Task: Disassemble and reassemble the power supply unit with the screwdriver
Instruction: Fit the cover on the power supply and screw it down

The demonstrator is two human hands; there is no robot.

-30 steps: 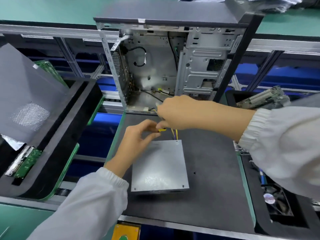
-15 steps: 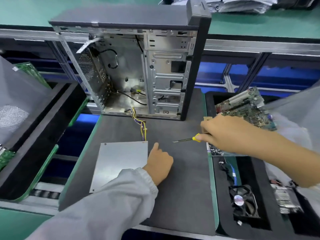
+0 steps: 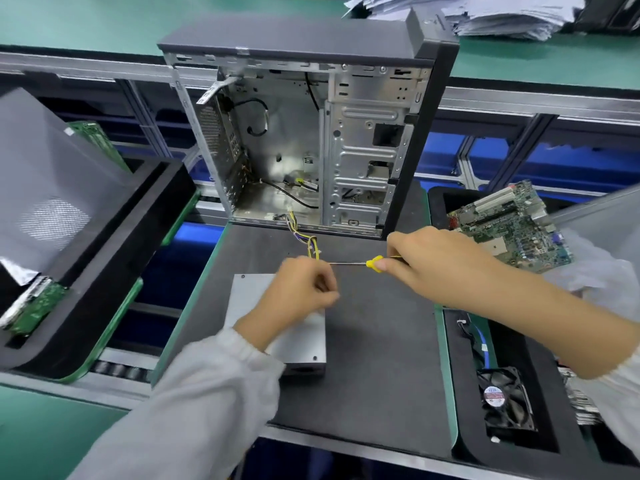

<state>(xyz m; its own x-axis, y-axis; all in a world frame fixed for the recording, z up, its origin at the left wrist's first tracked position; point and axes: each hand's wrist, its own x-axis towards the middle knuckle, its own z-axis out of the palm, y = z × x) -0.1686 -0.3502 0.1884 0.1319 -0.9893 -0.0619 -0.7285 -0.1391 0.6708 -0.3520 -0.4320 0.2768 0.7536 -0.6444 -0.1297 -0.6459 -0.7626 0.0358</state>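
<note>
PSU [image 3: 249,299] flat on counter [image 3: 381,341] before case [image 3: 311,133], wires trailing. Right hand [image 3: 436,265] grips screwdriver [image 3: 363,263]; left hand [image 3: 301,292] curled, pinch contents unclear. Box likely rigid, heavy: hold by edges.

screwdriver [image 3: 374,263] yellow handle | power supply unit [image 3: 249,299] silver-grey | mat [image 3: 381,341] dark grey | motherboard [image 3: 512,230] green

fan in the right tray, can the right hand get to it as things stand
Probably yes, but not freely. The fan lies uncovered in the tray, just below the right forearm, with nothing over it. The right hand grips the screwdriver, so it would have to put that down first.
</note>
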